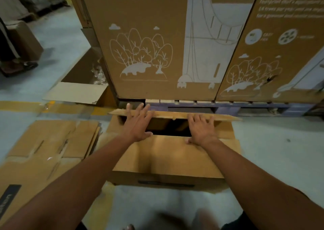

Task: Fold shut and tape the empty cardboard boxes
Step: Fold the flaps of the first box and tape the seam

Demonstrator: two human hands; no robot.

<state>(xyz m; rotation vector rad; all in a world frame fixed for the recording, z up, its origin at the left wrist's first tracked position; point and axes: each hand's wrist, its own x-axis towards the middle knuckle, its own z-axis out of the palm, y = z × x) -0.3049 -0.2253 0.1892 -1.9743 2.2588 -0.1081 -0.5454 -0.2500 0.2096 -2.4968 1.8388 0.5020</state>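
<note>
A brown cardboard box stands on the floor right in front of me. Its near top flap lies flat, and the far flap is tilted partway down, leaving a dark gap into the box between them. My left hand reaches across the gap with straight spread fingers laid over the far flap's edge. My right hand does the same further right, its heel resting at the near flap's edge. Neither hand holds anything. No tape is in view.
Flattened cardboard boxes lie stacked on the floor to my left. Tall printed cartons stand on a purple pallet just behind the box. An open box sits at the left of them. Yellow floor lines run across.
</note>
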